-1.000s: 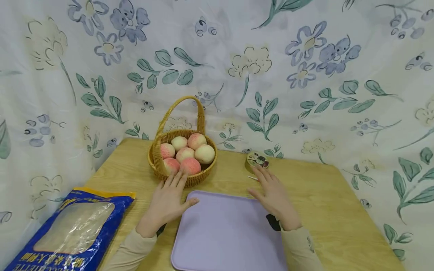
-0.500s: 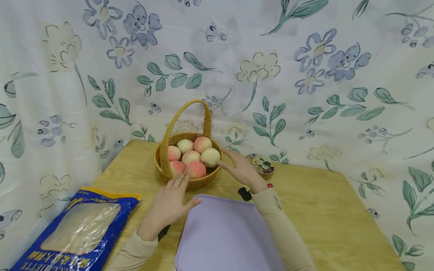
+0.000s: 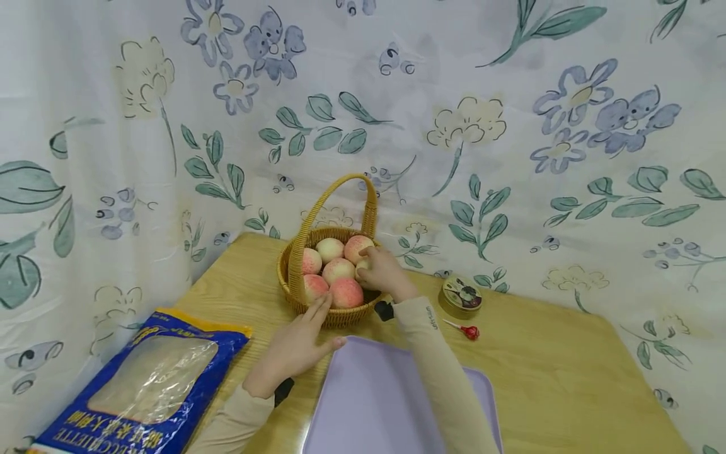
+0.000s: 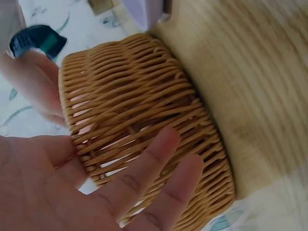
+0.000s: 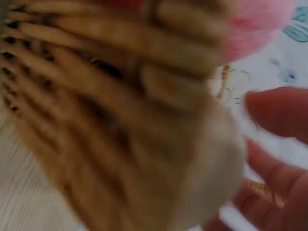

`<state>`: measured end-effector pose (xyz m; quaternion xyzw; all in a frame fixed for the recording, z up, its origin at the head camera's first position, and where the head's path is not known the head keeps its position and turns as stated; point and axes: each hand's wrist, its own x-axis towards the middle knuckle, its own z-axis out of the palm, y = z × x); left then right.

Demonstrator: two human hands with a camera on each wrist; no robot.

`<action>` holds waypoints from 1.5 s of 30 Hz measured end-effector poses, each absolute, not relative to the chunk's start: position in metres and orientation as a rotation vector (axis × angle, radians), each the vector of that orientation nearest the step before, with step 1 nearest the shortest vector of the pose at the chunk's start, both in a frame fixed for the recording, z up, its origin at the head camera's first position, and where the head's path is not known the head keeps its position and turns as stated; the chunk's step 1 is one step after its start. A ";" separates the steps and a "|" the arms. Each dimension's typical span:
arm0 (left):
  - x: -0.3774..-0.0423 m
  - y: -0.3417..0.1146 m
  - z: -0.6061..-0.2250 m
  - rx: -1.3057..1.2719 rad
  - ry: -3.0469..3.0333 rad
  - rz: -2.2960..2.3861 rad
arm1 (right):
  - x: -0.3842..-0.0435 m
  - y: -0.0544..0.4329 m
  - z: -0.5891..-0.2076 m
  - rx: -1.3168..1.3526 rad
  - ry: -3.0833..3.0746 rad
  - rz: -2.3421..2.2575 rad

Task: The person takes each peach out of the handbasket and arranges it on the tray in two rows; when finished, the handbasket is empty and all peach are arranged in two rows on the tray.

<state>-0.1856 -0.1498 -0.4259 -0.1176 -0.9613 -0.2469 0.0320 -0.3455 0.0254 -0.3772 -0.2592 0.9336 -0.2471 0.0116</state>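
Note:
A woven basket (image 3: 340, 315) with a tall handle holds several pink and cream peaches (image 3: 346, 293). My right hand (image 3: 388, 272) reaches over its right rim, with bent fingers spread about a pale peach (image 3: 361, 267). In the right wrist view, a gap shows between that pale peach (image 5: 214, 163) and the uppermost finger of my right hand (image 5: 284, 163). My left hand (image 3: 292, 353) is at the basket's front, fingers extended and thumb apart. The left wrist view has my left hand (image 4: 120, 192) with straight fingers right against the woven wall (image 4: 139, 96).
A lilac tray (image 3: 368, 391) lies in front of the basket, partly under my right sleeve. A blue pasta bag (image 3: 147, 378) lies at left. To the right are a round tin (image 3: 461, 295) and a red lollipop (image 3: 469, 331). A floral curtain (image 3: 499, 157) hangs behind the table.
My right hand has moved left from beside the tin, over the basket's rim to the pale peach. My left hand stays at the basket's front. The head view has shifted slightly.

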 end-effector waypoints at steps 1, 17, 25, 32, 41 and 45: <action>-0.186 -0.149 -0.427 -0.379 -2.955 -0.771 | -0.347 0.025 -0.378 -0.784 2.940 -0.716; -0.189 -0.147 -0.425 -0.332 -2.960 -0.827 | -0.357 0.027 -0.391 -0.835 2.889 -0.659; -0.189 -0.146 -0.427 -0.326 -2.966 -0.832 | -0.357 0.033 -0.393 -0.971 2.810 -0.453; -0.189 -0.144 -0.428 -0.327 -2.955 -0.823 | -0.355 0.035 -0.398 -1.031 2.853 -0.607; -0.190 -0.144 -0.429 -0.332 -2.959 -0.824 | -0.326 0.049 -0.369 -1.078 2.784 -1.367; -0.191 -0.146 -0.429 -0.344 -2.960 -0.838 | -0.303 0.063 -0.368 -1.171 2.715 -1.444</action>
